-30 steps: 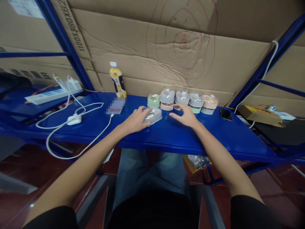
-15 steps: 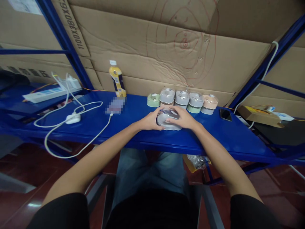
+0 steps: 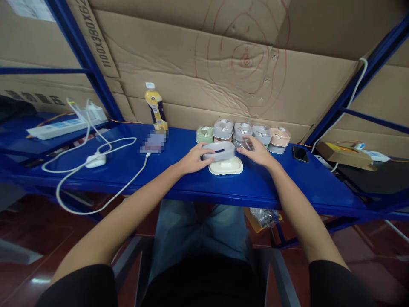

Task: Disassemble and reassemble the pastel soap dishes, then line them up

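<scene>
My left hand point(image 3: 193, 159) grips the left end of a grey oval container body point(image 3: 220, 152), its thumb in front and its fingers behind. The body is held above a cream-white oval base point(image 3: 226, 166) that rests near the table's front. My right hand point(image 3: 259, 152) is closed round a clear lid point(image 3: 242, 144), apart from the grey body. Part of the lid is covered by the fingers. Behind both hands stand similar boxes: a green one point(image 3: 204, 134), several grey ones, such as a grey box point(image 3: 223, 128), and a peach one point(image 3: 280, 136).
On the blue table point(image 3: 179, 183) stand a yellow drink bottle point(image 3: 156, 108) and a blurred-out flat item point(image 3: 154, 142). White cables and a charger point(image 3: 96, 160) lie left. A phone point(image 3: 300, 154) lies right, near an open cardboard box point(image 3: 347, 156). Cardboard point(image 3: 179, 55) walls the back.
The grey container has come apart. My right hand has moved right and back with the clear lid; my left hand has raised the grey body off the white base.
</scene>
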Motion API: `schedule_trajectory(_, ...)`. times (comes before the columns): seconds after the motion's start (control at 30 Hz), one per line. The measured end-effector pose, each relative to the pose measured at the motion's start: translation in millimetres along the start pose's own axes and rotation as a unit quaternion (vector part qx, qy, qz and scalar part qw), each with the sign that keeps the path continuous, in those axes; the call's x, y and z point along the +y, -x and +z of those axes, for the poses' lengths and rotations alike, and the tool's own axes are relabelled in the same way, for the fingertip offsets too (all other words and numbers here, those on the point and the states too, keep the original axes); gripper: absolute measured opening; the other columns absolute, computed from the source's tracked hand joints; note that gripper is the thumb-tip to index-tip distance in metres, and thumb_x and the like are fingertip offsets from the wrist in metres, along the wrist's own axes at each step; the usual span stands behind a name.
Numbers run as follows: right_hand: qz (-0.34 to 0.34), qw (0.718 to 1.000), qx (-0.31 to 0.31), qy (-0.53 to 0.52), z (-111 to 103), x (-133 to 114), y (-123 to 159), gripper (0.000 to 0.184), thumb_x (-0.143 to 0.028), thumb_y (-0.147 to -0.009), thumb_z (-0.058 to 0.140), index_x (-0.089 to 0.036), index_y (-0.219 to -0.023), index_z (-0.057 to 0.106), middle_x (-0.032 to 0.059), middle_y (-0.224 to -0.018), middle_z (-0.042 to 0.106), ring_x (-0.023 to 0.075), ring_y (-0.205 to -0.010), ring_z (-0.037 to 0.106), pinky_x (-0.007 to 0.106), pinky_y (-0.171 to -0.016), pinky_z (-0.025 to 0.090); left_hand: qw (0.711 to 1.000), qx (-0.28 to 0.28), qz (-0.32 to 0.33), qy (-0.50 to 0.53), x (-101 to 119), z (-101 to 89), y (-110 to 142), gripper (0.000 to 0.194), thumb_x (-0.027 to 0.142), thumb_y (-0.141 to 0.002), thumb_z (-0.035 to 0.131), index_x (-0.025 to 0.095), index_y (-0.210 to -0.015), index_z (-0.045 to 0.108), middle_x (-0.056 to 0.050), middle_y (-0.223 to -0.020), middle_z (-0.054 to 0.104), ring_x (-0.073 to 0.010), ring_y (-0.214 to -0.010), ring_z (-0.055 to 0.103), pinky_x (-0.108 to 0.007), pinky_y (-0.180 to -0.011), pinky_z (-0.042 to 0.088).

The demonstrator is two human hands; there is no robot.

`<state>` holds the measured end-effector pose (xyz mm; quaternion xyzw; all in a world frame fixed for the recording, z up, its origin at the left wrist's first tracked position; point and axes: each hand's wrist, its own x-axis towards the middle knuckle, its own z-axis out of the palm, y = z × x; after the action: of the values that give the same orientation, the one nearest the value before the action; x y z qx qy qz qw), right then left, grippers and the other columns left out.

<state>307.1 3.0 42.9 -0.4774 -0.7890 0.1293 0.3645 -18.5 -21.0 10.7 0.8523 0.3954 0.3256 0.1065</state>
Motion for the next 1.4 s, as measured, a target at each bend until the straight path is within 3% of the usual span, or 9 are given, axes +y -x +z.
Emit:
schedule_trajectory(0.13,-0.002,0.999,-0.024,0.038,-5.3,3.9,0.9,0.083,-0.073,-0.077,0.084,-0.023,-0.141,0.069,0.0172,-0.133,0.073,0.0411,-0.120,0.071,0.063,-0.108,0.057,0.995,0.043,-0.088,-0.036,-16.0,-6.6,-0.9,0.045,0.058,-0.097,0.066,0.022,-0.118,0.083,-0.013,-0.124,0.066,-0.0373,-0.132,0.064,-0.059,-0.123,0.049)
schedule_trajectory(0.23,0.013,0.998,-0.019,0.057,-7.5,5.6,0.9,0.085,-0.075,-0.076,0.083,-0.022,-0.141,0.071,0.0168,-0.127,0.074,0.0412,-0.118,0.072,0.063,-0.107,0.057,0.992,0.050,-0.109,-0.036,-19.2,-6.9,-0.7,0.045,0.061,-0.096,0.069,0.021,-0.113,0.083,-0.013,-0.117,0.068,-0.0378,-0.130,0.065,-0.057,-0.120,0.052)
schedule_trajectory(0.4,0.002,0.999,0.015,0.046,-7.9,0.5,0.6,0.086,-0.074,-0.077,0.084,-0.022,-0.144,0.070,0.0191,-0.131,0.073,0.0427,-0.118,0.072,0.066,-0.107,0.058,0.997,0.066,-0.032,0.020,-6.2,-0.8,-0.5,0.058,0.058,-0.097,0.069,0.020,-0.141,0.070,-0.016,-0.144,0.069,-0.0360,-0.137,0.065,-0.055,-0.124,0.049)
schedule_trajectory(0.5,-0.051,0.998,0.034,0.015,-7.7,-9.2,1.8,0.087,-0.072,-0.077,0.087,-0.026,-0.148,0.069,0.0173,-0.134,0.072,0.0418,-0.121,0.071,0.063,-0.108,0.058,0.997,0.048,0.008,0.058,7.6,7.9,-0.5,0.077,0.061,-0.092,0.077,0.020,-0.154,0.058,-0.018,-0.157,0.064,-0.0389,-0.145,0.061,-0.055,-0.125,0.048)
schedule_trajectory(0.63,-0.158,0.986,-0.042,-0.012,-2.4,-26.3,3.6,0.086,-0.070,-0.075,0.092,-0.030,-0.148,0.071,0.0125,-0.134,0.073,0.0380,-0.123,0.070,0.060,-0.112,0.056,0.995,0.019,0.022,0.094,20.2,20.2,-1.4,0.097,0.063,-0.082,0.087,0.020,-0.161,0.049,-0.021,-0.162,0.060,-0.0426,-0.148,0.060,-0.058,-0.124,0.049)
schedule_trajectory(0.77,-0.208,0.970,-0.122,-0.015,12.0,-37.8,1.8,0.084,-0.066,-0.076,0.094,-0.034,-0.151,0.071,0.0103,-0.139,0.072,0.0366,-0.130,0.068,0.059,-0.117,0.054,0.992,0.007,0.019,0.121,21.1,25.7,-2.1,0.104,0.060,-0.078,0.091,0.021,-0.162,0.044,-0.022,-0.160,0.061,-0.0438,-0.146,0.062,-0.059,-0.120,0.052)
schedule_trajectory(0.97,-0.213,0.966,-0.143,-0.014,26.2,-36.1,-3.7,0.086,-0.064,-0.074,0.096,-0.031,-0.150,0.072,0.0110,-0.131,0.071,0.0366,-0.124,0.069,0.060,-0.113,0.055,0.993,-0.008,0.009,0.114,17.9,28.7,-2.8,0.120,0.056,-0.068,0.096,0.022,-0.166,0.037,-0.023,-0.164,0.056,-0.0480,-0.151,0.056,-0.066,-0.123,0.048)
schedule_trajectory(1.2,-0.213,0.964,-0.160,0.003,21.5,-38.4,-5.8,0.085,-0.063,-0.074,0.096,-0.030,-0.149,0.072,0.0113,-0.136,0.072,0.0362,-0.126,0.071,0.057,-0.115,0.056,0.995,-0.017,0.027,0.099,24.6,31.5,-2.0,0.124,0.049,-0.072,0.094,0.021,-0.173,0.027,-0.023,-0.175,0.042,-0.0483,-0.162,0.042,-0.067,-0.132,0.038)
schedule_trajectory(1.4,-0.203,0.961,-0.185,0.019,21.4,-40.4,-3.6,0.083,-0.062,-0.075,0.095,-0.027,-0.148,0.073,0.0116,-0.144,0.074,0.0382,-0.134,0.069,0.056,-0.119,0.053,0.996,-0.037,0.017,0.084,27.0,32.3,-3.0,0.125,0.050,-0.071,0.093,0.016,-0.173,0.027,-0.027,-0.174,0.042,-0.0491,-0.164,0.039,-0.067,-0.133,0.036)
